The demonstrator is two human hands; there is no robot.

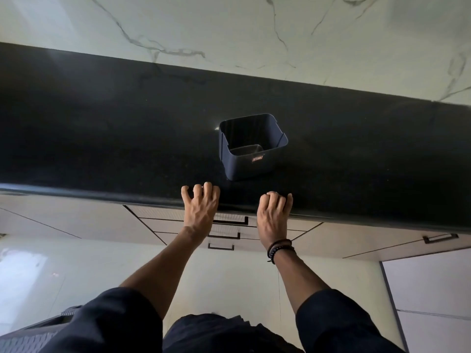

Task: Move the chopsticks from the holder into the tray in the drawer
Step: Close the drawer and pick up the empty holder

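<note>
A dark blue square holder [252,163] stands on the black countertop [102,138], a little back from its front edge. I see no chopsticks inside it; its bottom shows bare. My left hand [200,208] rests on the counter's front edge, just left of and in front of the holder, fingers spread and holding nothing. My right hand [274,215] rests on the same edge, in front of the holder's right side, fingers curled over the edge, with dark bracelets at the wrist. Below the hands a stack of drawers [229,226] is closed, so no tray shows.
A white marbled wall [254,29] rises behind the counter. Closed cabinet doors flank the drawers, one with a dark handle [439,238] at the right. A grey ribbed object [30,335] sits low at the left on the pale floor.
</note>
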